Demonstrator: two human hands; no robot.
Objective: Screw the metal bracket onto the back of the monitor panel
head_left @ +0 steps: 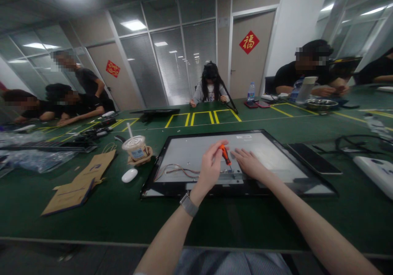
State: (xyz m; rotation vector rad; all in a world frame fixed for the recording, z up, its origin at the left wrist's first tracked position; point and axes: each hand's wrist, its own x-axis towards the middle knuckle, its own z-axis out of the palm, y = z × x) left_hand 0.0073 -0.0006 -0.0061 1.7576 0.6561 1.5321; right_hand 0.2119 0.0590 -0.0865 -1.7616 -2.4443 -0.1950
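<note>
Left hand pinches orange screwdriver, long axis slanting down toward panel side nearest front edge of tabletop; right hand open, just beside.

Room rightward over panel, apparently cables beyond
</note>
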